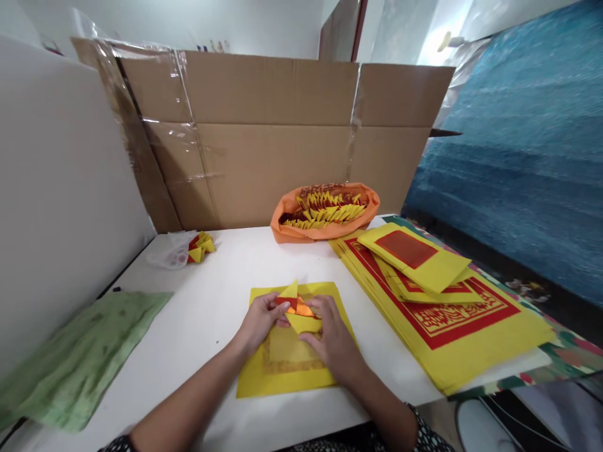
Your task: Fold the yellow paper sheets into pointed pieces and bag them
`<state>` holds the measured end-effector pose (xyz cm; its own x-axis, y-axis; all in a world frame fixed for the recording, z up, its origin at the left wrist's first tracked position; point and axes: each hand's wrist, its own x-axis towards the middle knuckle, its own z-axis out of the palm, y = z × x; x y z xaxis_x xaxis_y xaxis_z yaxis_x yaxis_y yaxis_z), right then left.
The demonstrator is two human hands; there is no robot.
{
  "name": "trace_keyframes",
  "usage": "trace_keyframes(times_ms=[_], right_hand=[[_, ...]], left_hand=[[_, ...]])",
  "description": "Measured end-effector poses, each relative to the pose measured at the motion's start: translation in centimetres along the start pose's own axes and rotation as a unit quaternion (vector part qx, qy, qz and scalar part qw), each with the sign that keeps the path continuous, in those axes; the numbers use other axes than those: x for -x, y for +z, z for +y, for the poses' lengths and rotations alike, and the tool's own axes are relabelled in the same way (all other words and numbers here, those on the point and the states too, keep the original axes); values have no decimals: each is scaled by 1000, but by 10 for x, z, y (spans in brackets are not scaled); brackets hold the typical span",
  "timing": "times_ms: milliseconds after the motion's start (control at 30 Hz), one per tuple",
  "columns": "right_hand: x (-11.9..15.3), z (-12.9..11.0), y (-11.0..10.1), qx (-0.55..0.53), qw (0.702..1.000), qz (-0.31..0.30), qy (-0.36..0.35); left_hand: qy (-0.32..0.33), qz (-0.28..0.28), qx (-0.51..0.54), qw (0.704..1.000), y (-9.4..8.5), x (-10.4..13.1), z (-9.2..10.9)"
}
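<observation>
Between my two hands is a folded paper piece [304,323], yellow with red and orange faces and a pointed tip sticking up. My left hand [264,317] pinches its left side between thumb and fingers. On the right side, my right hand [332,339] grips it, thumb below and fingers above. Directly under the hands lies a yellow paper sheet [254,376] with a faint square printed border. The fingers cover part of the folded piece's edges.
An orange bag [282,232] full of folded yellow pieces stands at the back. Yellow sheets with red print [452,351] are stacked at right. A clear plastic bag [172,251] with folded pieces and a green cloth [89,351] lie left. A cardboard wall [273,150] closes off the back.
</observation>
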<state>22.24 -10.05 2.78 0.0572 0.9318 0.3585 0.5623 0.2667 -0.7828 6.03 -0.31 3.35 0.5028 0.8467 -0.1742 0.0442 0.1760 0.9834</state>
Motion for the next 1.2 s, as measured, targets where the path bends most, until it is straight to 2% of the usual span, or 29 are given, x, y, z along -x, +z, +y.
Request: trace_keyframes(times_ms=[100,200,433,533,633,733,767,833,900,967,1033,1067,1100,1133,1200], right_hand=[[-2,-5,3,22,1000,-20,-4],[-4,-5,5,40,999,-16,6],[-8,1,10,6,992,121,35],[-10,5,9,27,995,95,30],[-13,8,9,64,997,38,15],[-15,10,11,83,997,10,-2],[-15,9,11,77,997,12,-7],[-15,7,10,50,998,43,-5],[-15,3,6,-10,996,85,22],[-16,-2,1,-131,986,72,73],[-16,-7,-1,-273,953,6,132],[-16,-9,-2,-327,933,-17,153],[-17,-11,-1,-364,916,-26,164],[-17,-11,-1,-384,908,-20,167],[-18,-11,0,-385,909,7,157]], left_hand=[[-44,0,61,997,-1,3,1],[-54,-7,89,995,-1,4,2],[-69,-6,139,988,0,5,2],[-38,-29,110,993,0,6,2],[8,-78,76,994,1,9,1],[54,-124,41,990,2,11,0],[70,-120,12,990,3,12,0],[112,-63,-92,987,2,14,0],[195,19,-231,953,-2,16,0],[318,67,-346,880,-5,17,2],[428,63,-404,806,-8,19,3],[463,46,-413,783,-8,19,4],[484,25,-409,773,-7,20,5],[490,4,-396,776,-6,21,6],[457,-5,-346,819,-5,21,8]])
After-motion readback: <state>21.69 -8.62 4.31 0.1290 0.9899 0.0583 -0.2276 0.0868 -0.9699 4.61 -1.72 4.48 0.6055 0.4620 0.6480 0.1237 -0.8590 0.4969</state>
